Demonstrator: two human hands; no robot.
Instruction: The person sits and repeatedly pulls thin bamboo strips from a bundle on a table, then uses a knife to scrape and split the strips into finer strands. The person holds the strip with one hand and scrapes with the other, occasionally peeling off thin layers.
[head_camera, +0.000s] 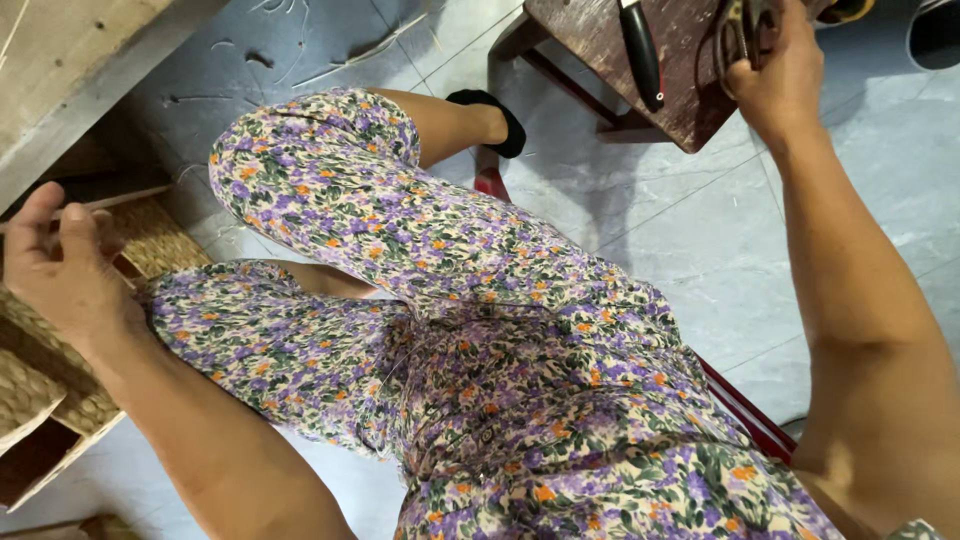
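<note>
My left hand (62, 268) is at the left edge, its fingers closed on a thin pale cane strip (118, 201) that runs over a woven basket piece (155, 237). My right hand (778, 72) reaches to the top right and grips a dark metal tool (742, 22) lying on a dark wooden stool (668, 112). The tool is mostly hidden by my fingers. Between my arms lie my knees in a purple flowered dress (450, 330).
A black-handled knife (641, 52) lies on the stool beside my right hand. A wooden bench edge (70, 80) crosses the top left. Woven panels (30, 400) sit at the lower left. Cane scraps (330, 60) litter the grey tiled floor. My foot in a black shoe (495, 118) rests by the stool.
</note>
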